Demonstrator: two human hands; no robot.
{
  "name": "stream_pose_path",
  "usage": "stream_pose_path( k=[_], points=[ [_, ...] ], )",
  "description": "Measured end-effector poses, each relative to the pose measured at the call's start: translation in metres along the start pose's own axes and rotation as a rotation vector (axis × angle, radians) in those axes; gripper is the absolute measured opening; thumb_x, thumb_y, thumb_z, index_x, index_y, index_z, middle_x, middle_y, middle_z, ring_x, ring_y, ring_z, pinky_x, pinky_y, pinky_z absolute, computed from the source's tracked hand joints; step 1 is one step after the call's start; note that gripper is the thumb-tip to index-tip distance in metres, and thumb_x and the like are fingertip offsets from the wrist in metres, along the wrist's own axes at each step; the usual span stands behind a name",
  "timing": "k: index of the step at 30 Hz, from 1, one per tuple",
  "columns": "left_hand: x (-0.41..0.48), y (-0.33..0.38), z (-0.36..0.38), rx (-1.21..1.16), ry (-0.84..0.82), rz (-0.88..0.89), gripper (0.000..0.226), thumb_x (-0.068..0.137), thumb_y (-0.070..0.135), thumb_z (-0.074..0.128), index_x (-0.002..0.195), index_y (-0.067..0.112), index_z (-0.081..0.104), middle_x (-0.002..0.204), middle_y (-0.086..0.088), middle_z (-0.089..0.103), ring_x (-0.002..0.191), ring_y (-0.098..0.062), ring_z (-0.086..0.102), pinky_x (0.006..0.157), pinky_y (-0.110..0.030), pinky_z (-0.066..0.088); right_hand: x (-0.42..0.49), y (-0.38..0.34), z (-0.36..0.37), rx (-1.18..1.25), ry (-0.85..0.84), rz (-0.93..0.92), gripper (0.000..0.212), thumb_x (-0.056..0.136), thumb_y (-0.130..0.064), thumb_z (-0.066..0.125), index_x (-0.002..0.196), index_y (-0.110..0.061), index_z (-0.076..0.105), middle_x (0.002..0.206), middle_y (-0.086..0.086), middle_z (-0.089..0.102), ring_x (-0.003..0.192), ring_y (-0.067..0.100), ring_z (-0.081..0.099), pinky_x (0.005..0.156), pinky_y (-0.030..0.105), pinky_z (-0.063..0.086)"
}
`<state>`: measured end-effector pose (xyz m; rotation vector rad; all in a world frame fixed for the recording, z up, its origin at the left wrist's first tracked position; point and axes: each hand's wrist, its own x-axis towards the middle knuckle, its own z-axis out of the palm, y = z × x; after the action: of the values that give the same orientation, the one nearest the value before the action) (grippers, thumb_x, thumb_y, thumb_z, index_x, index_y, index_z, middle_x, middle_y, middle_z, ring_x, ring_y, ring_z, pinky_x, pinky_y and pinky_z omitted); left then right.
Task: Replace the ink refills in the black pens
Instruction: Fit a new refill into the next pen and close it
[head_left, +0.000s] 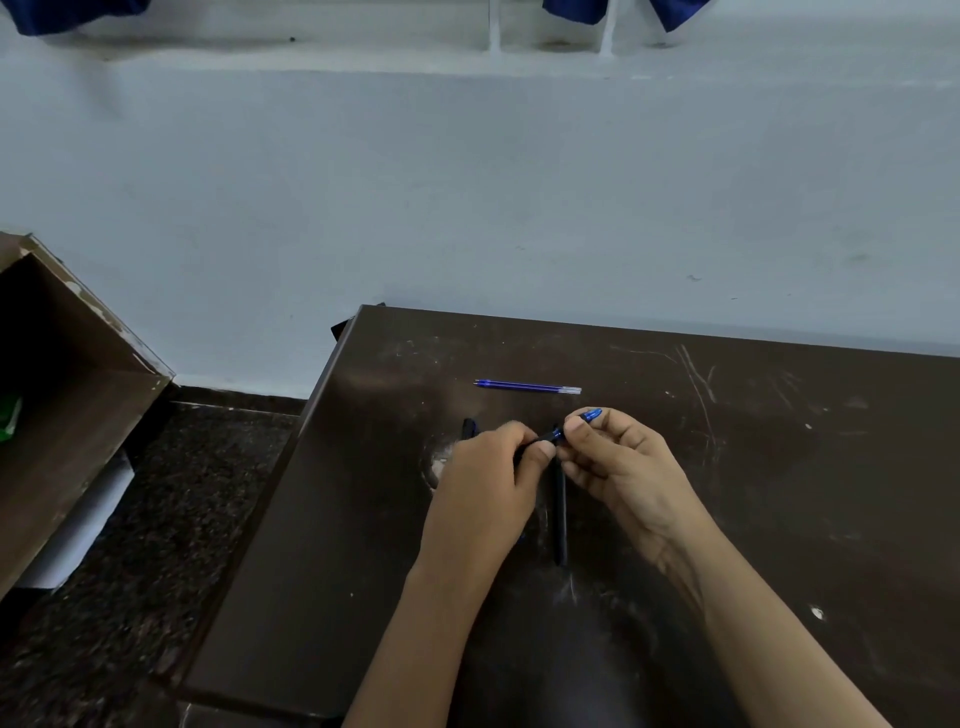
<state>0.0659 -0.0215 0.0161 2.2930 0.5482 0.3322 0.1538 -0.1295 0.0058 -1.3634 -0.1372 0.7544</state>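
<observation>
My left hand (493, 467) grips a black pen barrel, mostly hidden in the fist, with its blue-tipped end (555, 434) poking out toward the right. My right hand (618, 457) pinches that end and also holds a small blue cap piece (592, 414) between its fingers. A second black pen (559, 514) lies on the dark brown table (779, 467) between my hands, pointing toward me. Another dark pen end (469, 427) shows just beyond my left hand. Farther back, two blue ink refills (527, 386) lie side by side.
The table's left edge (291, 467) drops to a dark speckled floor. A brown wooden shelf unit (62, 395) stands at the left. A pale wall runs right behind the table's far edge.
</observation>
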Motion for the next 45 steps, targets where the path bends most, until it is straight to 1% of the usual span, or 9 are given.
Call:
stream_pose_path(
  k=[3, 9, 15, 22, 28, 31, 35, 40, 45],
  points=[
    [-0.0015, -0.0005, 0.0024, 0.026, -0.053, -0.018, 0.036, 0.098, 0.036, 0.039, 0.097, 0.012, 0.065, 0.081, -0.003, 0.068, 0.072, -0.012, 0.064, 0.068, -0.022, 0.05, -0.0007, 0.0011, 0.0029, -0.023, -0.011, -0.007, 0.013, 0.086, -0.017, 0.063, 0.094, -0.009, 0.067, 0.08, 0.005, 0.069, 0.074, 0.011, 0.065, 0.075, 0.026, 0.054],
    [0.0012, -0.0029, -0.0039, -0.001, -0.033, 0.042, 0.011, 0.092, 0.026, 0.056, 0.095, 0.018, 0.064, 0.063, 0.013, 0.051, 0.059, 0.001, 0.052, 0.059, -0.007, 0.041, -0.0009, 0.0011, 0.0031, -0.001, -0.011, 0.02, 0.009, 0.085, -0.018, 0.064, 0.089, -0.011, 0.067, 0.076, 0.003, 0.07, 0.073, 0.011, 0.065, 0.075, 0.029, 0.052],
    [-0.0001, -0.004, -0.0022, -0.02, -0.057, -0.05, 0.031, 0.098, 0.033, 0.042, 0.096, 0.012, 0.066, 0.081, -0.004, 0.069, 0.072, -0.013, 0.065, 0.074, -0.024, 0.052, 0.0003, 0.002, 0.0015, 0.018, 0.02, 0.032, 0.006, 0.086, -0.016, 0.063, 0.088, -0.011, 0.067, 0.073, -0.001, 0.069, 0.072, 0.009, 0.065, 0.075, 0.027, 0.052],
    [-0.001, -0.0055, -0.0047, -0.078, 0.002, -0.024, 0.012, 0.085, 0.024, 0.067, 0.095, 0.021, 0.062, 0.079, 0.009, 0.062, 0.074, -0.003, 0.059, 0.07, -0.016, 0.048, -0.0007, 0.0006, 0.0029, 0.065, 0.002, 0.067, 0.006, 0.087, -0.015, 0.062, 0.084, -0.012, 0.066, 0.073, 0.002, 0.066, 0.068, 0.008, 0.063, 0.073, 0.025, 0.052],
    [-0.0024, -0.0036, -0.0038, -0.083, -0.112, -0.089, 0.032, 0.098, 0.034, 0.041, 0.095, 0.013, 0.064, 0.084, -0.005, 0.07, 0.071, -0.012, 0.066, 0.072, -0.02, 0.051, -0.0009, 0.0005, 0.0028, 0.069, 0.008, 0.087, 0.006, 0.089, -0.015, 0.06, 0.086, -0.013, 0.066, 0.073, 0.001, 0.066, 0.069, 0.009, 0.062, 0.074, 0.026, 0.052],
    [-0.003, -0.0059, -0.005, -0.051, -0.138, -0.049, 0.019, 0.096, 0.03, 0.05, 0.094, 0.017, 0.063, 0.081, -0.002, 0.068, 0.07, -0.01, 0.066, 0.072, -0.025, 0.055, -0.0009, 0.0018, 0.0032, 0.069, 0.001, 0.094, 0.006, 0.088, -0.014, 0.061, 0.085, -0.013, 0.065, 0.072, 0.001, 0.064, 0.069, 0.009, 0.062, 0.073, 0.025, 0.052],
    [-0.003, -0.0078, -0.0058, -0.049, -0.062, -0.005, 0.011, 0.087, 0.029, 0.064, 0.09, 0.027, 0.053, 0.072, 0.009, 0.06, 0.067, -0.002, 0.059, 0.062, -0.014, 0.044, -0.0012, 0.0003, 0.0017, 0.09, -0.002, 0.091, 0.007, 0.087, -0.015, 0.062, 0.081, -0.013, 0.066, 0.071, 0.002, 0.065, 0.067, 0.008, 0.062, 0.073, 0.025, 0.052],
    [-0.0021, -0.0056, -0.0029, -0.075, -0.063, -0.084, 0.029, 0.098, 0.033, 0.041, 0.097, 0.014, 0.063, 0.082, -0.002, 0.07, 0.071, -0.01, 0.065, 0.075, -0.028, 0.054, -0.0006, 0.0013, 0.0025, 0.077, 0.009, 0.087, 0.006, 0.086, -0.016, 0.064, 0.083, -0.013, 0.068, 0.072, 0.001, 0.066, 0.069, 0.009, 0.062, 0.074, 0.026, 0.051],
    [-0.0017, -0.0072, -0.0061, -0.046, 0.01, -0.001, 0.006, 0.089, 0.024, 0.061, 0.094, 0.021, 0.06, 0.082, 0.007, 0.063, 0.075, -0.004, 0.06, 0.07, -0.014, 0.046, -0.0002, 0.0025, 0.0024, 0.07, 0.017, 0.102, 0.005, 0.085, -0.016, 0.065, 0.086, -0.012, 0.069, 0.072, 0.002, 0.067, 0.069, 0.01, 0.064, 0.075, 0.028, 0.051]
  ],
)
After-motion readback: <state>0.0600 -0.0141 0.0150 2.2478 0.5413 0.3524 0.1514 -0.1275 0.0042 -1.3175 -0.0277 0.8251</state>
